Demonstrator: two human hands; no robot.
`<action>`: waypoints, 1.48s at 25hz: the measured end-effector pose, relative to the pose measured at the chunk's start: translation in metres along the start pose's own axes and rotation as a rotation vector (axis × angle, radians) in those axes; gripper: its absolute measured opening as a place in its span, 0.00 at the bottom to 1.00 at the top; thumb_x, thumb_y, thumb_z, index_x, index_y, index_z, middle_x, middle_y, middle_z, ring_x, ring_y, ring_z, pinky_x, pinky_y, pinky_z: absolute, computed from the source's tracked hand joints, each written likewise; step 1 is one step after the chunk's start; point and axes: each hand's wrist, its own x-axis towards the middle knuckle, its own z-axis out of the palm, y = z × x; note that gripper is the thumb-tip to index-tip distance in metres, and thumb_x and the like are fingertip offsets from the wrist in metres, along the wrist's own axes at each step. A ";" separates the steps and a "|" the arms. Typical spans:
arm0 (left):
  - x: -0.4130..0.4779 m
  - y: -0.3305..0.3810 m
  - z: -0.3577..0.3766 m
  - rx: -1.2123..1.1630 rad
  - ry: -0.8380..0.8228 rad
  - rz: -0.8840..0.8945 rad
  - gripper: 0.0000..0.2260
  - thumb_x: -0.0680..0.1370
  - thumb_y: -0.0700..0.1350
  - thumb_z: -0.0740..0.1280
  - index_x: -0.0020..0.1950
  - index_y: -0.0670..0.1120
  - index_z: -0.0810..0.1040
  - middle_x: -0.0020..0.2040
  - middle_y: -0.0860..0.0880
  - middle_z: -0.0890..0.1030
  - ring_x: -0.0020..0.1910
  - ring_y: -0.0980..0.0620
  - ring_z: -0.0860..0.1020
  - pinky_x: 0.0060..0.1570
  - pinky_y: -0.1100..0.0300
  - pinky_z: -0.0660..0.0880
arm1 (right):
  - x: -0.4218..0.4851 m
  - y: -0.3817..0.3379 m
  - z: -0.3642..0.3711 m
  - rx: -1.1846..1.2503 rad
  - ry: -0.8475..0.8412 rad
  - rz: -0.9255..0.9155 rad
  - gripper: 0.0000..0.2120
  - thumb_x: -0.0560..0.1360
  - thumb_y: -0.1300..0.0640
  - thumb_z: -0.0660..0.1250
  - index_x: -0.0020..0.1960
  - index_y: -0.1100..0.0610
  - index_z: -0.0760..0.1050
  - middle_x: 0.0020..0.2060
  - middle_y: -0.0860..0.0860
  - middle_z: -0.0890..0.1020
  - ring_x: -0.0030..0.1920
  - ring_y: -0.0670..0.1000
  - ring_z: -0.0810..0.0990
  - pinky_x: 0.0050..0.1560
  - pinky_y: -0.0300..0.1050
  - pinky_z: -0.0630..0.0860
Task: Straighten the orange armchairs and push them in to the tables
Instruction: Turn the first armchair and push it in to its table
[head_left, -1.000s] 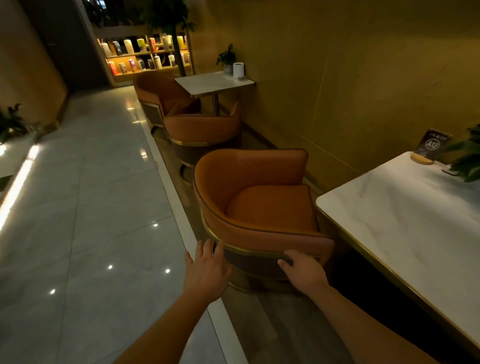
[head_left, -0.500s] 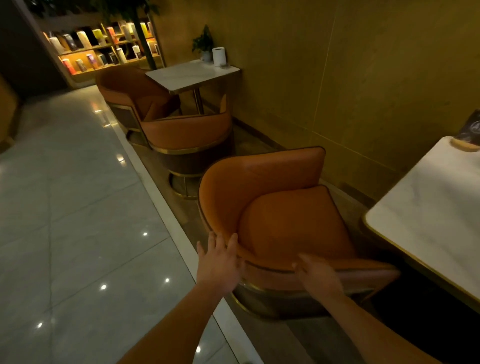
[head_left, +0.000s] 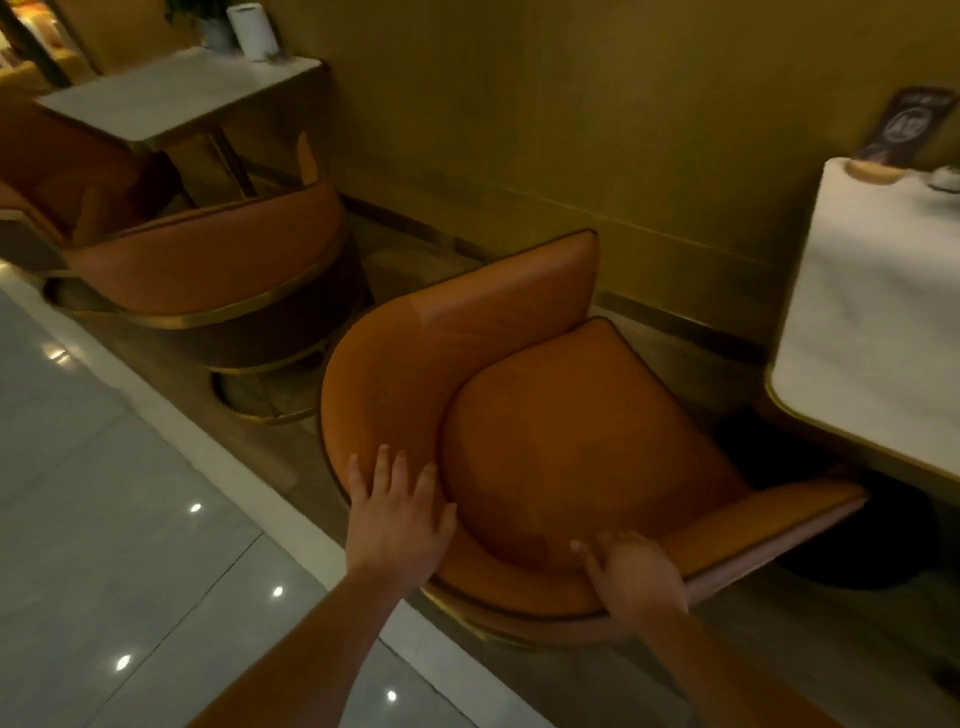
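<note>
Now the left hand (head_left: 397, 519) lies flat on the curved back of the near armchair (head_left: 571, 457), with its fingers (head_left: 384, 462) straight, a little spread, and holding nothing. The right hand (head_left: 631, 577) grips the rim of the same chair's arm: the thumb is on the inner side and the other fingers look bent over the top, though this part is blurred. This orange armchair stands on the wooden floor strip (head_left: 649, 353) by the wall, between the second armchair (head_left: 208, 260) and the white tabletop (head_left: 872, 338). It is turned at an angle, and the end of one arm comes near the front edge of that tabletop. A dark sign (head_left: 904, 130) stands at the back edge there. The second armchair faces the far tabletop (head_left: 171, 93), which carries a white roll (head_left: 252, 28).
</note>
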 end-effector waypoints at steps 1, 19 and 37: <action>0.001 -0.002 0.001 -0.028 0.032 0.014 0.30 0.78 0.67 0.46 0.75 0.54 0.67 0.76 0.43 0.67 0.78 0.39 0.56 0.75 0.33 0.42 | -0.002 -0.003 0.003 0.006 0.033 0.034 0.29 0.73 0.29 0.36 0.47 0.43 0.70 0.45 0.44 0.77 0.48 0.47 0.76 0.48 0.44 0.72; 0.124 -0.052 0.002 -0.141 0.164 0.321 0.28 0.74 0.67 0.52 0.71 0.60 0.70 0.77 0.50 0.66 0.78 0.42 0.57 0.73 0.29 0.44 | 0.067 -0.057 0.006 0.079 0.235 0.323 0.18 0.80 0.36 0.50 0.44 0.43 0.72 0.40 0.41 0.75 0.44 0.45 0.74 0.47 0.45 0.72; 0.362 -0.033 -0.019 0.041 0.087 0.391 0.31 0.73 0.71 0.52 0.75 0.63 0.62 0.79 0.52 0.61 0.79 0.43 0.50 0.75 0.34 0.41 | 0.238 -0.051 -0.038 0.100 0.506 0.396 0.15 0.81 0.41 0.53 0.52 0.45 0.76 0.48 0.42 0.79 0.50 0.44 0.77 0.44 0.38 0.69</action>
